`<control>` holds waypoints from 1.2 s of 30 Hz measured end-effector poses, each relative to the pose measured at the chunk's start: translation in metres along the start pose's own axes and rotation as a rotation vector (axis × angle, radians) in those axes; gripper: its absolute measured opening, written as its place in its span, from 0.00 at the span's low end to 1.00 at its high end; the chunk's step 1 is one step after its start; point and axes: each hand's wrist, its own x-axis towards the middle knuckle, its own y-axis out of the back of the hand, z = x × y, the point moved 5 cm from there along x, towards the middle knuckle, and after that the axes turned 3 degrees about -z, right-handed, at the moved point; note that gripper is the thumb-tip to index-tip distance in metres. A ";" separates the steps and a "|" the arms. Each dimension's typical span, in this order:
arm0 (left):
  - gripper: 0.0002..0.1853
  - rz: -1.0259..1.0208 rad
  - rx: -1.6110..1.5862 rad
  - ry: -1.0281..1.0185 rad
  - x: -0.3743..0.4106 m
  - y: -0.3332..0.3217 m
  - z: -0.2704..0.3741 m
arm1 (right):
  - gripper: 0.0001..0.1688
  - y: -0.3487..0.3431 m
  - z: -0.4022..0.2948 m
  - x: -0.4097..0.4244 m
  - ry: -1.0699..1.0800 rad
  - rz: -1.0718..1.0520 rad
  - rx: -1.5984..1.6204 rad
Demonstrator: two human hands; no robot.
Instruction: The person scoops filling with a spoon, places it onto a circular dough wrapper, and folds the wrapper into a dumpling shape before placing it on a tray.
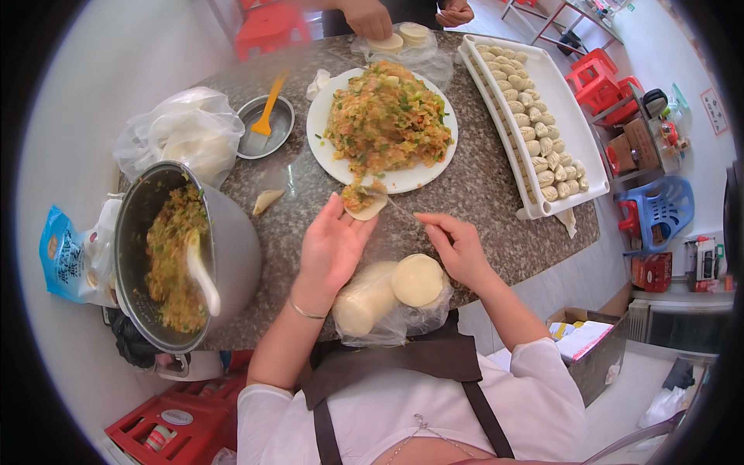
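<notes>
On the fingers of my left hand (332,244) lies a round dumpling wrapper (372,210), with a lump of chopped filling (357,197) on it. Pinched in my right hand (456,247) is the handle of a thin metal utensil (401,208); its tip is at the filling and partly hidden there. Just beyond my hands, a white plate (407,185) bears a big mound of vegetable filling (389,122). Between my forearms, stacked round wrappers (417,280) lie in a clear plastic bag (383,331).
A pot of filling (235,261) with a white spoon (200,279) stands left. Behind it are a plastic bag (180,128) and a metal bowl (256,152) with a yellow brush (270,107). White trays (572,110) hold pleated dumplings (532,125) at right. Another person's hand (369,17) touches wrappers (386,43) opposite.
</notes>
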 end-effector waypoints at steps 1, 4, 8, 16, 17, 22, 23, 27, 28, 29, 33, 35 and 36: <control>0.27 0.018 0.018 -0.017 -0.001 0.002 0.002 | 0.14 0.007 -0.028 0.011 0.029 0.008 0.049; 0.26 0.011 0.026 -0.024 -0.001 0.003 0.005 | 0.14 0.009 -0.070 0.034 0.271 0.050 -0.061; 0.21 0.023 -0.009 -0.015 -0.003 0.003 0.008 | 0.14 0.005 -0.054 0.027 0.150 -0.006 0.040; 0.22 -0.010 0.006 -0.013 -0.001 0.006 -0.003 | 0.14 -0.006 -0.009 0.000 -0.027 0.046 0.137; 0.22 -0.007 0.020 -0.021 -0.001 0.007 -0.003 | 0.14 -0.006 -0.012 0.000 -0.015 0.007 0.122; 0.22 -0.004 0.043 -0.032 0.000 0.016 0.004 | 0.14 0.003 -0.050 0.035 0.120 -0.070 -0.049; 0.22 0.010 0.041 -0.037 -0.001 0.018 0.004 | 0.14 0.003 -0.054 0.043 0.081 -0.084 -0.135; 0.22 0.025 0.024 -0.052 0.002 0.019 0.008 | 0.13 0.003 -0.012 0.037 0.054 -0.001 0.043; 0.22 0.021 0.025 -0.049 0.003 0.020 0.008 | 0.13 0.001 -0.008 0.032 0.030 -0.021 0.090; 0.22 0.016 0.026 -0.046 0.003 0.020 0.008 | 0.13 -0.001 -0.005 0.028 0.007 -0.042 0.137; 0.21 0.110 0.094 -0.062 -0.004 0.022 0.012 | 0.15 0.003 -0.014 0.017 -0.226 -0.165 0.490; 0.21 0.124 0.105 -0.057 -0.008 0.017 0.014 | 0.15 0.002 -0.012 0.012 -0.348 -0.240 0.615; 0.22 0.104 0.130 -0.047 -0.008 0.016 0.015 | 0.15 0.001 -0.012 0.011 -0.362 -0.277 0.594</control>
